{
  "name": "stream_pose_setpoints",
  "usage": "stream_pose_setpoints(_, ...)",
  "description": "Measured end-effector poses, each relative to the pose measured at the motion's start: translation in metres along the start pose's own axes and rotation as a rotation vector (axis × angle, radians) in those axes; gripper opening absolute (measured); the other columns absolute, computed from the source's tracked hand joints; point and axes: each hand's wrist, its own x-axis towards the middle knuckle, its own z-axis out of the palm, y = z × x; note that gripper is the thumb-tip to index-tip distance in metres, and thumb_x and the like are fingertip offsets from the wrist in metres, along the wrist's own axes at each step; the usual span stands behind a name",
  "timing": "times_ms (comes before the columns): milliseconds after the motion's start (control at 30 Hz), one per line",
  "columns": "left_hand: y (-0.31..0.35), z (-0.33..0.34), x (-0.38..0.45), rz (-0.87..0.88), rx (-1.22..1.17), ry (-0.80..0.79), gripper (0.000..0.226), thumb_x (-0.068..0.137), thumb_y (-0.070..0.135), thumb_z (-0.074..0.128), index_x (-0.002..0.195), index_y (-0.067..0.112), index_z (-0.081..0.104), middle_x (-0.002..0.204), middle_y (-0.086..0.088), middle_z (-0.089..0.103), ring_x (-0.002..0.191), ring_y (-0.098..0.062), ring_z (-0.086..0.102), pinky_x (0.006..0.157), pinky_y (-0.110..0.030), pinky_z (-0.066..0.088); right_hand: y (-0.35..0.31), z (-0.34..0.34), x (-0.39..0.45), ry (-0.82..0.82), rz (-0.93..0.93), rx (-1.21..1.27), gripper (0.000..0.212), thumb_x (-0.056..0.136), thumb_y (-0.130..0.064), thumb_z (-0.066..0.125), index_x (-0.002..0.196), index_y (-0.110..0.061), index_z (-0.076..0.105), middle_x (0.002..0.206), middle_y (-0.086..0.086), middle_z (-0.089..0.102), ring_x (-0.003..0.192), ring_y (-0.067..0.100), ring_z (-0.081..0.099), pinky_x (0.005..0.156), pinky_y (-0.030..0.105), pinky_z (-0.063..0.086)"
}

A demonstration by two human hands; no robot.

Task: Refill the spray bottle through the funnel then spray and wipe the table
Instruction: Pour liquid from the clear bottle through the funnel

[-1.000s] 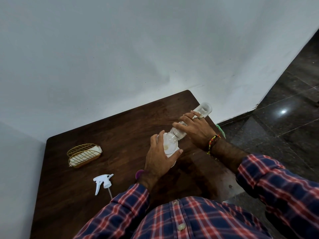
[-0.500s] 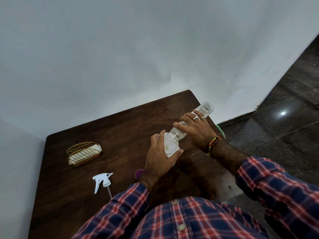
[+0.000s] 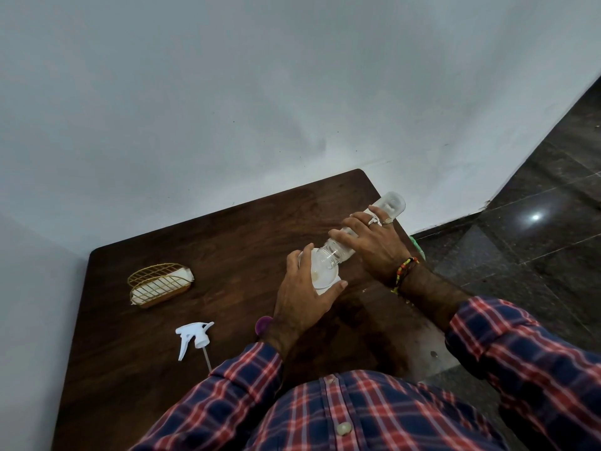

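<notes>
- The right hand (image 3: 374, 245) grips a clear plastic bottle (image 3: 388, 206), with the fingers curled over its body. The bottle is tilted, its base up toward the right of the frame and its neck pointing down to the left.
- The neck of the bottle goes into the wide mouth of a pale funnel (image 3: 322, 271), in the middle of the frame.
- The left hand (image 3: 302, 304) holds the funnel: the thumb and the fingers curl around its rim from two sides. What stands under the funnel is hidden by this hand, so I cannot tell where the spray bottle itself is.
- A white spray trigger head (image 3: 192, 336) with its thin tube lies alone on the dark wooden surface (image 3: 227, 242), at the lower left of the hands and well apart from them.
- A gold wire basket (image 3: 156, 283) with a white cloth (image 3: 162, 286) inside stands at the left side of the surface.
- A small purple thing (image 3: 263, 323) shows just beside the left wrist; only a part of it is visible.
- The right wrist carries a beaded bracelet (image 3: 405, 271), and two rings are on the fingers of this hand.
- The person wears a checked shirt (image 3: 357, 415) in red and blue, at the bottom of the frame.
- A white wall (image 3: 260, 92) fills the upper part, and a dark tiled floor (image 3: 536, 239) is at the right.
</notes>
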Motion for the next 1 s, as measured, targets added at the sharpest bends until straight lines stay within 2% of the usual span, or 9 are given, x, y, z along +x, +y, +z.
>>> stream_pose_setpoints(233,-0.002,0.002,0.000,-0.016,0.001,0.004,0.100,0.070,0.074,0.065,0.148,0.025,0.025,0.145,0.005,0.031,0.121,-0.008,0.045,0.088,-0.015,0.037,-0.001,0.002,-0.002,0.023,0.007,0.006,0.050,0.081,-0.016,0.031,0.123,-0.026,0.056,0.112,0.008,0.064,0.110,0.030,0.059,0.105,0.055,0.035)
stream_pose_setpoints(500,-0.001,0.001,0.001,-0.011,0.006,0.011,0.100,0.070,0.072,0.066,0.147,0.024,0.026,0.143,0.006,0.032,0.117,-0.005,0.044,0.085,-0.016,0.038,-0.001,0.004,-0.001,0.061,0.005,0.015,0.048,0.081,-0.016,0.031,0.122,-0.026,0.055,0.111,0.009,0.064,0.109,0.031,0.060,0.104,0.055,0.037)
stream_pose_setpoints(700,-0.001,0.001,0.000,-0.003,0.009,0.005,0.099,0.071,0.071,0.067,0.147,0.022,0.027,0.142,0.006,0.033,0.117,-0.004,0.043,0.086,-0.015,0.038,0.001,0.008,-0.001,0.078,-0.013,0.007,0.047,0.079,-0.015,0.045,0.123,-0.026,0.056,0.113,0.009,0.064,0.111,0.031,0.059,0.103,0.056,0.038)
stream_pose_setpoints(833,0.000,0.000,0.000,-0.001,0.010,0.005,0.099,0.070,0.072,0.066,0.147,0.022,0.027,0.142,0.006,0.032,0.117,-0.005,0.043,0.087,-0.016,0.039,0.000,0.008,-0.002,0.108,-0.004,0.036,0.047,0.083,-0.016,0.035,0.122,-0.027,0.057,0.113,0.009,0.064,0.111,0.031,0.059,0.102,0.055,0.040)
stream_pose_setpoints(1000,0.002,-0.002,-0.001,-0.004,0.006,-0.004,0.099,0.071,0.071,0.067,0.147,0.023,0.026,0.143,0.005,0.032,0.118,-0.006,0.044,0.087,-0.017,0.039,0.000,0.011,-0.003,0.145,0.020,0.066,0.045,0.085,-0.016,0.034,0.122,-0.026,0.057,0.114,0.008,0.064,0.111,0.031,0.059,0.102,0.053,0.039)
